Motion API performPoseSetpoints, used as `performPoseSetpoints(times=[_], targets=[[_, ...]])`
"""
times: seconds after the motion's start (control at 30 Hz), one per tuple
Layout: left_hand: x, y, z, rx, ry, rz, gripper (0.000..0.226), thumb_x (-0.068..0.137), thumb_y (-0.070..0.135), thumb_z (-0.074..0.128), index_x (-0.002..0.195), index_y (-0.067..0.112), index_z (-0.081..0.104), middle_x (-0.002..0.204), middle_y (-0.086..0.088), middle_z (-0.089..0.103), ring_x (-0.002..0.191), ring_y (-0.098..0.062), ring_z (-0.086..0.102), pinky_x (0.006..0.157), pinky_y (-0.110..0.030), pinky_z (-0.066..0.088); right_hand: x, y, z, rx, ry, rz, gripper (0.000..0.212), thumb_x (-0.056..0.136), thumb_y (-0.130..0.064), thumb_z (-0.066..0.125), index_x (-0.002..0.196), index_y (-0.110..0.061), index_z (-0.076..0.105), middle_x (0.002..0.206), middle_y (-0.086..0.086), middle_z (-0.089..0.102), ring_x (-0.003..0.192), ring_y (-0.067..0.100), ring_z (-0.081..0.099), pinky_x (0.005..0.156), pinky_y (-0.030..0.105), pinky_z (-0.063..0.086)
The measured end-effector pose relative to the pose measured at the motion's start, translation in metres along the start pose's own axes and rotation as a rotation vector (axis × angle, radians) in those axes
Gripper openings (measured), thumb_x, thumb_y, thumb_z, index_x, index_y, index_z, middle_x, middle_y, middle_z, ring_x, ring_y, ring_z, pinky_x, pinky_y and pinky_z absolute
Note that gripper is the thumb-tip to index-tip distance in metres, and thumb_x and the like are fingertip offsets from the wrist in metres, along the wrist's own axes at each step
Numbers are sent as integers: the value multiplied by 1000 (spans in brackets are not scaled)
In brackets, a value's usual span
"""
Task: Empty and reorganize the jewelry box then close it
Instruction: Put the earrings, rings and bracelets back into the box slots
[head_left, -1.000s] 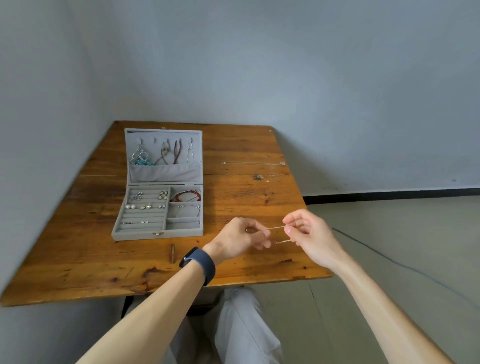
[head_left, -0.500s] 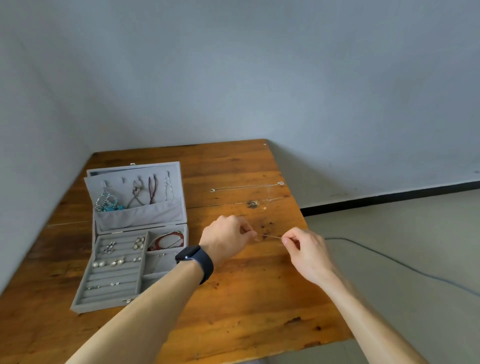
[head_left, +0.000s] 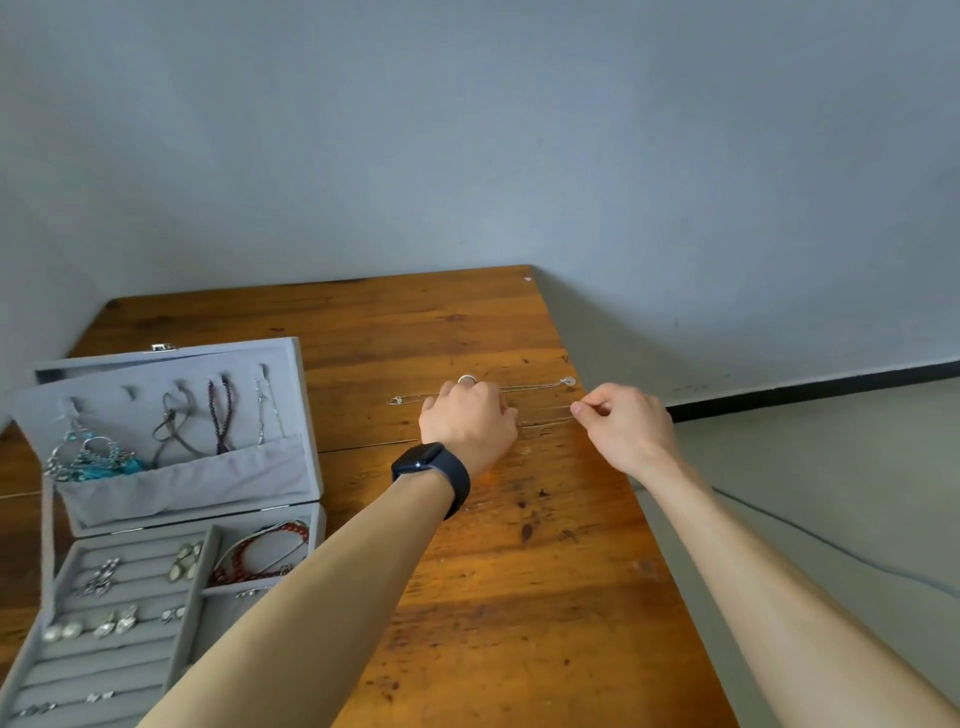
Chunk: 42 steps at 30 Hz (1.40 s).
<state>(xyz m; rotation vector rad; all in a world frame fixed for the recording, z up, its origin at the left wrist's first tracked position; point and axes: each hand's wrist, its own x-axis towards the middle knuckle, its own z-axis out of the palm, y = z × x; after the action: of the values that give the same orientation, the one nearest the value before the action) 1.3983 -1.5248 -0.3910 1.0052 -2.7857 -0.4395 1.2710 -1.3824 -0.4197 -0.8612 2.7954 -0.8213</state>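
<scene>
A grey jewelry box (head_left: 306, 410) stands open at the left of the wooden table (head_left: 519, 597). Necklaces and blue earrings hang in its lid, and earrings and a red bead bracelet (head_left: 260, 553) lie in its tray. My left hand (head_left: 467, 423) and my right hand (head_left: 621, 428) each pinch one end of a thin silver chain (head_left: 545, 414), stretched low over the table between them. Just beyond it a second thin chain (head_left: 530, 387) lies straight on the wood, with a small round pendant at its right end.
The table's right edge runs close under my right hand, with grey floor and a thin dark cable (head_left: 831, 545) beyond. Grey walls close off the back and left. A dark watch (head_left: 434, 470) sits on my left wrist.
Both hands have moved away from me toward the far right part of the table, carrying the thin chain down next to the chain lying there. The view has shifted right and closer.
</scene>
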Motion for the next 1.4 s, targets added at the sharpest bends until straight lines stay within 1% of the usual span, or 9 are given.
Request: performPoseSetpoints(times=[0.13, 0.3, 0.47, 0.6, 0.73, 0.93, 1.13, 1.3, 1.4], targets=[[10, 4, 9, 23, 36, -28, 27, 94, 40, 54, 102, 20, 72, 109, -3, 62, 108, -27, 54, 92, -41, 46, 15, -3, 5, 1, 30, 37, 20, 94, -45, 63, 100, -29, 74, 103, -7, 74, 96, 17, 67, 70, 22, 40], [18, 6, 9, 20, 54, -59, 20, 91, 36, 59, 97, 21, 72, 99, -1, 64, 100, -26, 59, 90, -39, 45, 20, -4, 8, 28, 79, 45, 18, 92, -43, 67, 97, -28, 76, 98, -9, 75, 93, 14, 67, 63, 16, 34], [20, 4, 7, 37, 28, -51, 19, 93, 31, 56, 99, 21, 71, 100, -1, 65, 97, -26, 61, 91, -40, 45, 17, -4, 9, 37, 83, 38, 20, 94, -38, 65, 103, -25, 78, 105, -6, 76, 101, 17, 67, 80, 20, 39], [14, 4, 0, 33, -8, -7, 24, 95, 31, 50, 105, 19, 68, 102, -3, 65, 96, -27, 60, 88, -39, 48, 13, -5, 1, 39, 39, 11, 25, 98, -36, 58, 112, -22, 74, 114, -4, 73, 109, 19, 65, 84, 22, 38], [-8, -3, -11, 50, -2, 78, 27, 96, 31, 47, 113, 21, 66, 105, -3, 67, 102, -26, 58, 87, -38, 49, -6, -10, -10, 46, 31, -40, 21, 98, -30, 59, 115, -25, 71, 115, -5, 71, 108, 15, 64, 85, 21, 40], [-77, -29, -32, 98, 54, 193, 38, 98, 38, 45, 133, 31, 57, 125, 1, 65, 123, -23, 51, 102, -37, 41, -78, -38, -24, 30, 25, -228, 24, 97, -30, 59, 119, -29, 67, 123, -10, 66, 116, 13, 58, 92, 20, 38], [-169, -63, -56, 109, 161, 236, 37, 97, 39, 49, 132, 31, 60, 130, 6, 63, 124, -19, 53, 106, -35, 40, -180, -69, -28, 48, 33, -367, 30, 98, -30, 57, 127, -28, 67, 134, -12, 61, 128, 7, 49, 104, 17, 30], [-252, -98, -74, 48, 218, 152, 37, 94, 35, 57, 130, 31, 62, 130, 5, 64, 124, -19, 55, 105, -37, 43, -267, -87, -8, 131, -47, -401, 30, 98, -32, 58, 127, -30, 66, 134, -16, 59, 130, 3, 45, 109, 22, 36], [-294, -122, -79, 28, 230, 81, 36, 94, 35, 56, 130, 33, 62, 131, 9, 62, 122, -16, 56, 103, -33, 44, -302, -93, 10, 157, -96, -399, 28, 98, -35, 57, 125, -33, 66, 132, -19, 59, 126, -3, 44, 104, 14, 32]])
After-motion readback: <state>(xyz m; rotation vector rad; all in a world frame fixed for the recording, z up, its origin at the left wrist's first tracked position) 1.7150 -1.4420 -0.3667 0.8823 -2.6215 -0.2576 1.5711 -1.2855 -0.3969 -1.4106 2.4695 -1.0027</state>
